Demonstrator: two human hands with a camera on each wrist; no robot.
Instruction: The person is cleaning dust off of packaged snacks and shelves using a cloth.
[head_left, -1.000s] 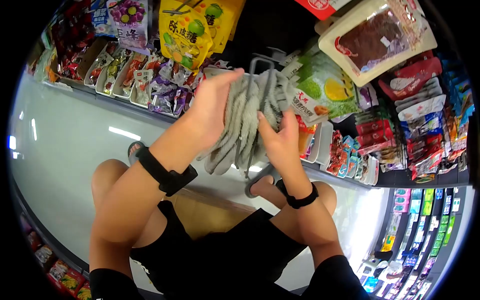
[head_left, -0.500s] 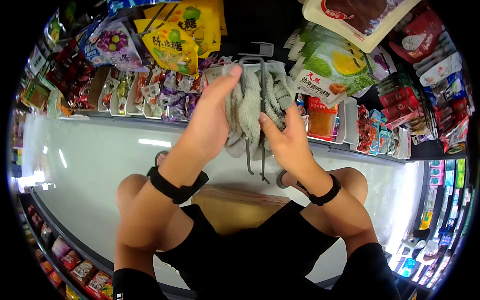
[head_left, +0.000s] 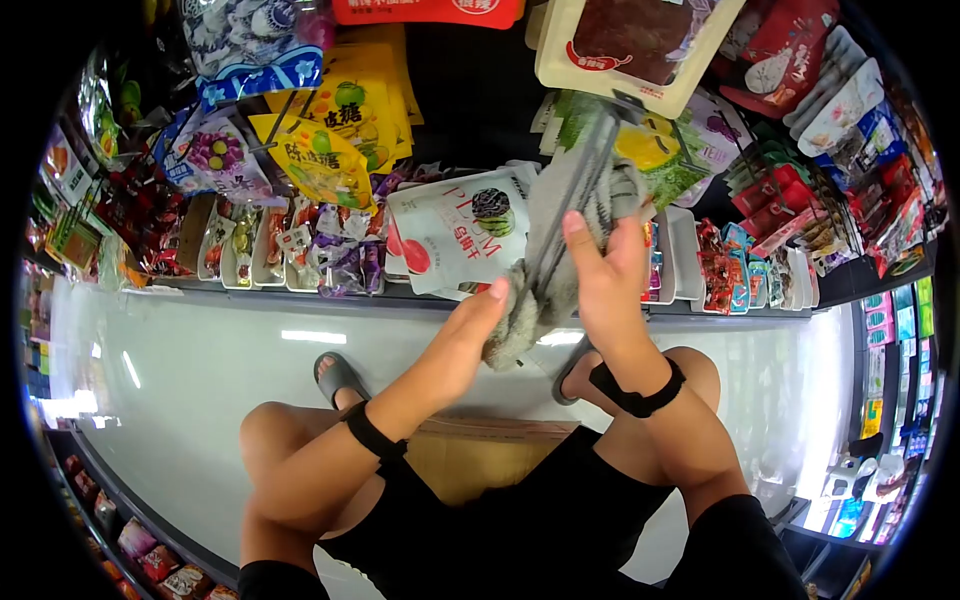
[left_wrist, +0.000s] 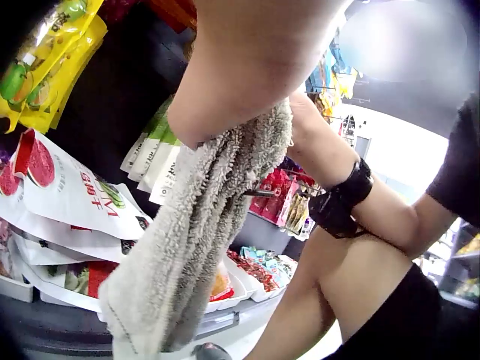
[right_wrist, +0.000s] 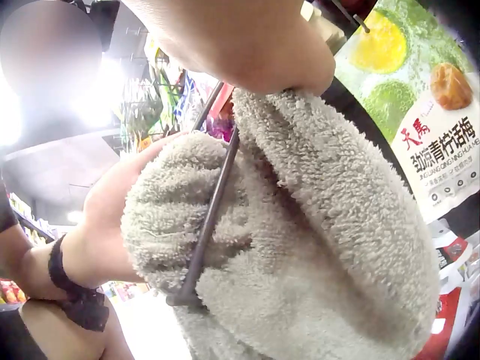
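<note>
A grey terry cloth [head_left: 560,230] is wrapped round a dark metal double-rod hook [head_left: 592,165], held tilted above the floor. My right hand [head_left: 612,280] grips its upper part, thumb on top. Lower down, my left hand [head_left: 462,335] grips the bunched lower end. In the left wrist view the cloth [left_wrist: 187,232] hangs in folds below my left hand [left_wrist: 240,82], and a rod tip [left_wrist: 259,193] sticks out. The right wrist view shows a rod [right_wrist: 212,214] crossing the cloth [right_wrist: 322,217], with my left hand [right_wrist: 112,217] behind it; my right hand's fingers are hidden.
A white snack pouch [head_left: 465,235] lies left of the cloth, on the low shelf with candy trays. Yellow bags [head_left: 320,165] and a green lemon bag [head_left: 650,150] hang close by. A cardboard box [head_left: 485,460] stands between the knees.
The cloth and hook have swung from upright to a slant, their upper end to the right. My left hand has moved down to the cloth's lower end, and the white pouch is uncovered.
</note>
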